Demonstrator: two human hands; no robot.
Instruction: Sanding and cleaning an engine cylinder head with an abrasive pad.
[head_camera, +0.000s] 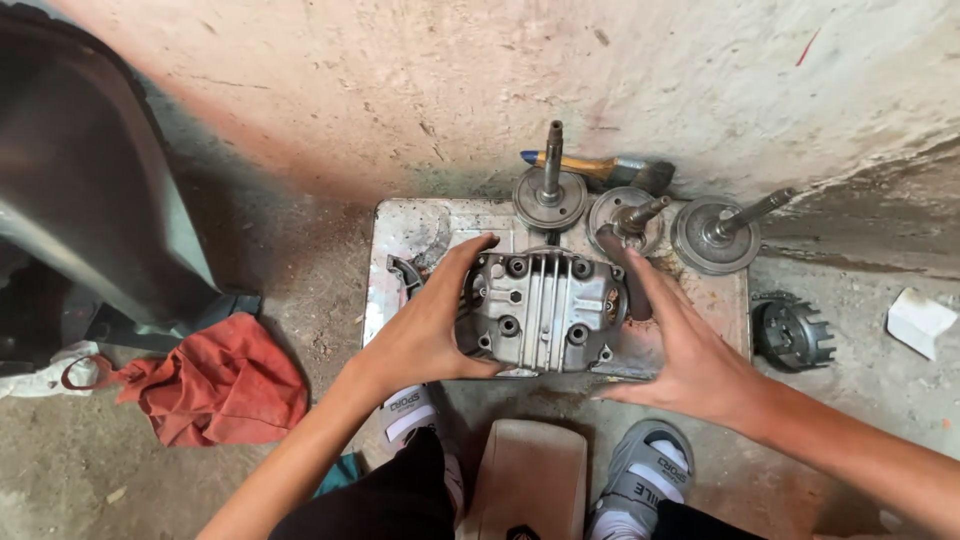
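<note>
A grey finned metal engine cover (545, 310) stands on edge on a worn metal tray (400, 240) on the floor. My left hand (430, 320) grips its left side, thumb low and fingers curled over the top corner. My right hand (680, 345) has its fingers spread beside the cover's right edge; I cannot tell if it touches. Behind the cover, three round flywheel-like discs with upright shafts (550, 195) (625, 215) (715, 232) stand in a row along the tray's far edge.
A paintbrush (600, 168) lies against the wall behind the discs. A dark toothed clutch part (793, 333) sits right of the tray, with white paper (920, 320) beyond. A red rag (220, 385) lies left, by a dark vehicle panel (80, 200). My sandalled feet (645, 475) flank a small stool (525, 480).
</note>
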